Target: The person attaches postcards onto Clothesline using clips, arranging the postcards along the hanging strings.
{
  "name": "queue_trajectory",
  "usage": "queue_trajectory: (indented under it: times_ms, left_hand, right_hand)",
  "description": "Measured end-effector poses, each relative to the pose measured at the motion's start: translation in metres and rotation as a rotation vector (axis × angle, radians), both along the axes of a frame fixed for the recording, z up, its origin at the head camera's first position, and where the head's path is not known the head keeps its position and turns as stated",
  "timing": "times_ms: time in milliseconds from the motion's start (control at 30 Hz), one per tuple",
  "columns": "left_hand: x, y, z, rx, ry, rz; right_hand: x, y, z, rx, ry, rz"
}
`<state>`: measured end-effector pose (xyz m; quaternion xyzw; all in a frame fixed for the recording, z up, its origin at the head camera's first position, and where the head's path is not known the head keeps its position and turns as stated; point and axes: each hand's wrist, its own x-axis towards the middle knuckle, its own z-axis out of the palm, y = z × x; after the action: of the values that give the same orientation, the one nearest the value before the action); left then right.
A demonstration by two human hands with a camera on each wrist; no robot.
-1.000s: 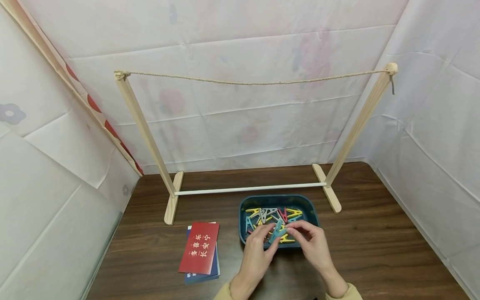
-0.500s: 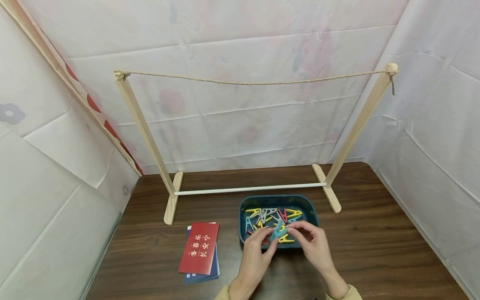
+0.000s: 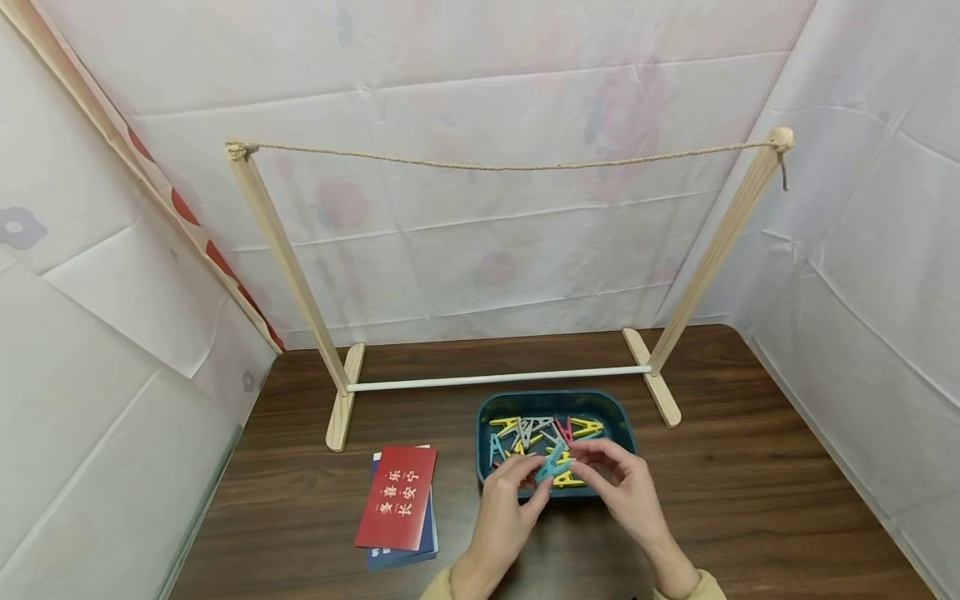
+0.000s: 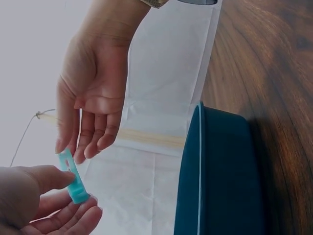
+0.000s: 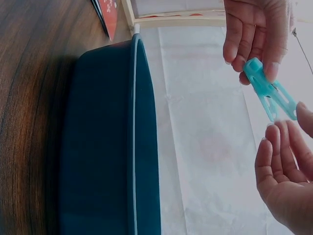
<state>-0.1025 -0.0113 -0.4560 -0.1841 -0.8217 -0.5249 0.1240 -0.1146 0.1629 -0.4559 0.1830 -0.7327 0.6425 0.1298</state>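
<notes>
My left hand (image 3: 504,510) pinches a turquoise plastic clothespin (image 3: 552,463) by its narrow end, thumb on one side and fingers on the other. From the opposite side, my right hand (image 3: 632,498) has thumb and forefinger at the tips of the clothespin's two spread legs, plain in the right wrist view where the turquoise clothespin (image 5: 264,88) spans both hands. Its remaining fingers lie loosely bent. Beneath both hands is a dark blue plastic basket (image 3: 555,393) holding several yellow, grey, red and turquoise clothespins; the hands hide part of its near side.
Left of the basket lies a stack of cards, a red card (image 3: 397,521) with white characters over blue ones (image 3: 430,537). Behind stands a wooden frame: left post (image 3: 281,250), right post (image 3: 712,254), a sagging cord (image 3: 495,167) between their tops and a white rod (image 3: 487,381) low down.
The clothespin has tilted slightly between the hands, and my right thumb and forefinger have spread a little further apart at its legs. The basket, cards and frame stay as they were.
</notes>
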Motion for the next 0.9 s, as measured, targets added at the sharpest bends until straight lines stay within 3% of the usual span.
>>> queue_trajectory:
  times_ms: [300,600,900]
  left_hand:
    - [-0.0010,-0.0026,0.0011,-0.046,0.049,-0.045]
    - [-0.0022,-0.0056,0.0036,-0.102,0.028,-0.092]
    - [-0.0024,-0.0082,-0.0006,-0.160,0.060,-0.087]
  right_hand:
    - [-0.0006,0.0019,-0.0010,0.010,-0.011,0.021]
    - [-0.0013,0.0046,-0.0015,0.045,-0.070,0.112]
    - [-0.0003,0.0056,-0.0046,0.053,-0.038,0.159]
